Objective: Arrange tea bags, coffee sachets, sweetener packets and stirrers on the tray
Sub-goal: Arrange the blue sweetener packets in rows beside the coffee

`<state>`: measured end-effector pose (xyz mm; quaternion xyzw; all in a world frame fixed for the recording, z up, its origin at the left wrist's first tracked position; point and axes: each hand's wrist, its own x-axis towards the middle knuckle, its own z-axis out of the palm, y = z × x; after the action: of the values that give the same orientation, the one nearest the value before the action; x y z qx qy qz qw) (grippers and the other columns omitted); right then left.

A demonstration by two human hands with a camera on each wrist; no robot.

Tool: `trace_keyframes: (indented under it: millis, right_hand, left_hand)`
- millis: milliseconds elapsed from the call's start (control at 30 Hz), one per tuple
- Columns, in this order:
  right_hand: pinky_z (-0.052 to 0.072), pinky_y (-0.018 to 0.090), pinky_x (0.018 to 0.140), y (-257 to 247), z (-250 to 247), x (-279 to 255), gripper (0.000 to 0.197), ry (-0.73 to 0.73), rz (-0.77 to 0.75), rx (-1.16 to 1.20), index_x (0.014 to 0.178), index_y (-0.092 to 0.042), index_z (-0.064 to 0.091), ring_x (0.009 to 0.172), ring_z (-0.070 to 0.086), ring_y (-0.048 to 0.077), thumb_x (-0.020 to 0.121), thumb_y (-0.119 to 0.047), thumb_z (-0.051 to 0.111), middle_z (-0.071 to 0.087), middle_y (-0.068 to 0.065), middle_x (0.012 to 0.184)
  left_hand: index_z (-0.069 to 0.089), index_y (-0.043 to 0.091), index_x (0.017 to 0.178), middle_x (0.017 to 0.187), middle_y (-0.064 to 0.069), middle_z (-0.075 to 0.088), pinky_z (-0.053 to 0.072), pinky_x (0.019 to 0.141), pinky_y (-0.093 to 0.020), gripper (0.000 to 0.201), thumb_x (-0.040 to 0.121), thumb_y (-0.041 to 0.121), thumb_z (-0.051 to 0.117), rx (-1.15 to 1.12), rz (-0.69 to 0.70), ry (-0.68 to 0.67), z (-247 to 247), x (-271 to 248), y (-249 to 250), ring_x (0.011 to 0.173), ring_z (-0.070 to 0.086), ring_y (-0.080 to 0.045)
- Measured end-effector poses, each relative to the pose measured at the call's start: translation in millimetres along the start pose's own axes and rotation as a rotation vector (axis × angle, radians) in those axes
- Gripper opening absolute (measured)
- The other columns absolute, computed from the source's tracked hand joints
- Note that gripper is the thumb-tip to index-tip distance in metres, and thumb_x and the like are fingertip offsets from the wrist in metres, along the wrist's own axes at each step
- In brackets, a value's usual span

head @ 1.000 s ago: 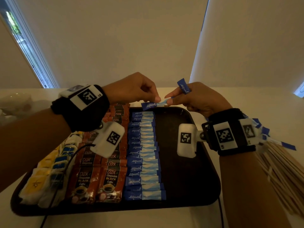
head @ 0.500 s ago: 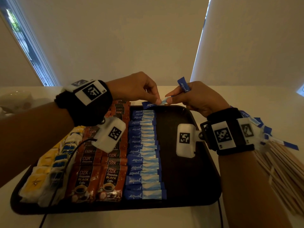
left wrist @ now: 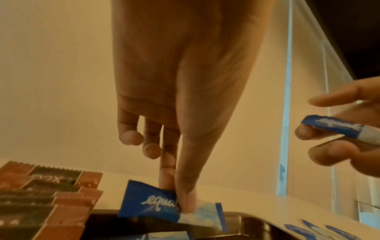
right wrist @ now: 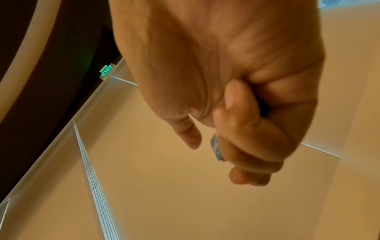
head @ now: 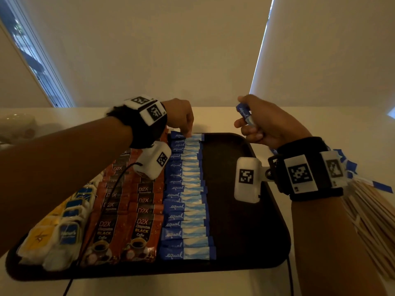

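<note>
A dark tray (head: 245, 242) lies on a pale counter (head: 213, 116). All places here are given from the tray.

Along its left side lie tea bags (head: 62, 229) in yellow and blue wrappers. Next to them, toward the middle, run two rows of red-brown coffee sachets (head: 126, 223), overlapping like tiles. Beside those, about mid-tray, a column of blue sweetener packets (head: 186, 201) runs from the near rim to the far rim. The tray's right half is bare dark surface.

The left hand (head: 178, 115) is at the far end of that column. Its thumb and forefinger pinch the farthest packet (left wrist: 153, 206), which sits at the tray's far rim; the other fingers (left wrist: 131, 137) curl loosely above.

The right hand (head: 265, 124) is raised over the tray's far right corner, fingers curled round a spare packet (head: 243, 113) whose blue end sticks up out of the fist.

Off the tray's right rim, on the counter, lie wooden stirrers (head: 372, 227) and a few loose packets (left wrist: 320, 232).
</note>
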<state>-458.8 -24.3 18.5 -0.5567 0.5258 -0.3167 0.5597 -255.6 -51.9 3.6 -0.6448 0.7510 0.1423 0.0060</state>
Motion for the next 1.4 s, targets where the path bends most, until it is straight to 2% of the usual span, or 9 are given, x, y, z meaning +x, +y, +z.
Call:
trace_keyframes:
  millis: [100, 267, 467, 600, 667, 767, 867, 1133, 1400]
  right_hand:
    - [0.02, 0.014, 0.036, 0.3, -2.4, -0.3, 0.013, 0.002, 0.014, 0.088, 0.085, -0.014, 0.041, 0.037, 0.028, 0.006, 0.089, -0.025, 0.036, 0.046, 0.004, 0.068]
    - [0.024, 0.014, 0.032, 1.6, -4.7, 0.9, 0.01, -0.063, 0.044, 0.049, 0.085, -0.01, 0.043, 0.035, 0.03, 0.006, 0.086, -0.014, 0.035, 0.044, 0.004, 0.067]
    - [0.036, 0.012, 0.038, 0.4, -1.0, -2.8, 0.011, -0.061, 0.023, -0.072, 0.093, -0.009, 0.054, 0.05, 0.039, 0.006, 0.092, -0.01, 0.044, 0.051, 0.004, 0.074]
    - [0.05, 0.011, 0.049, 2.4, -2.9, -3.6, 0.017, -0.064, -0.017, -0.171, 0.108, -0.011, 0.06, 0.067, 0.052, 0.008, 0.094, -0.009, 0.051, 0.06, 0.004, 0.087]
    - [0.053, 0.012, 0.055, 3.1, -3.6, -3.7, 0.018, -0.079, -0.034, -0.174, 0.108, -0.009, 0.064, 0.071, 0.057, 0.009, 0.092, -0.01, 0.055, 0.062, 0.005, 0.088]
    - [0.055, 0.014, 0.059, 3.2, -2.9, -3.9, 0.013, -0.095, -0.042, -0.14, 0.099, -0.008, 0.067, 0.07, 0.061, 0.008, 0.089, -0.009, 0.06, 0.065, 0.006, 0.087]
    - [0.057, 0.016, 0.062, 3.6, -0.8, -3.6, 0.006, -0.104, -0.055, -0.093, 0.09, -0.009, 0.066, 0.066, 0.065, 0.008, 0.086, -0.006, 0.061, 0.066, 0.007, 0.082]
    - [0.057, 0.018, 0.063, 6.3, 10.3, -4.9, 0.006, -0.11, -0.092, -0.019, 0.085, -0.001, 0.065, 0.062, 0.068, 0.008, 0.088, 0.0, 0.059, 0.068, 0.01, 0.081]
    - [0.058, 0.021, 0.068, 3.8, 6.6, -5.9, 0.003, -0.049, -0.071, -0.02, 0.086, -0.001, 0.067, 0.074, 0.068, 0.013, 0.083, -0.003, 0.066, 0.069, 0.012, 0.086]
  left_hand:
    - [0.072, 0.006, 0.093, 0.085, 0.0, 0.062, 0.036, 0.058, -0.018, 0.015, 0.081, 0.015, 0.072, 0.007, -0.018, -0.05, 7.4, 8.2, -0.4, 0.068, 0.05, -0.006]
    - [0.073, 0.006, 0.087, 0.083, 0.001, 0.064, 0.046, 0.081, -0.029, 0.01, 0.077, 0.007, 0.074, 0.011, -0.017, -0.072, 18.7, 16.5, -6.3, 0.086, 0.057, -0.014]
    - [0.073, 0.006, 0.088, 0.086, 0.0, 0.066, 0.045, 0.083, -0.03, 0.012, 0.077, 0.01, 0.074, 0.037, -0.01, -0.058, 21.0, 18.9, -9.3, 0.086, 0.056, -0.013]
    - [0.072, 0.008, 0.091, 0.079, 0.006, 0.059, 0.039, 0.075, -0.028, 0.016, 0.076, 0.014, 0.076, 0.072, -0.019, -0.044, 19.0, 16.1, -9.9, 0.083, 0.051, -0.011]
    - [0.07, 0.007, 0.097, 0.087, 0.003, 0.06, 0.036, 0.075, -0.025, 0.019, 0.082, 0.018, 0.071, 0.031, 0.006, 0.04, 12.9, 12.0, -8.9, 0.081, 0.051, -0.01]
    - [0.069, 0.01, 0.101, 0.086, 0.005, 0.067, 0.04, 0.066, -0.02, 0.03, 0.091, 0.035, 0.056, -0.291, 0.088, 0.227, 1.3, -0.2, -3.6, 0.072, 0.055, -0.005]
    - [0.069, 0.015, 0.102, 0.087, 0.005, 0.07, 0.046, 0.06, -0.017, 0.037, 0.091, 0.045, 0.05, -0.538, 0.148, 0.168, -4.0, -16.5, 9.5, 0.07, 0.058, -0.004]
    - [0.07, 0.005, 0.091, 0.076, -0.001, 0.068, 0.046, 0.057, -0.013, 0.014, 0.082, 0.016, 0.07, -0.603, 0.279, 0.087, 2.2, -29.7, 16.5, 0.063, 0.058, -0.002]
    - [0.068, 0.005, 0.095, 0.078, 0.0, 0.068, 0.043, 0.053, -0.014, 0.016, 0.084, 0.016, 0.068, -0.603, 0.202, 0.101, 1.2, -41.3, 7.0, 0.06, 0.054, 0.001]
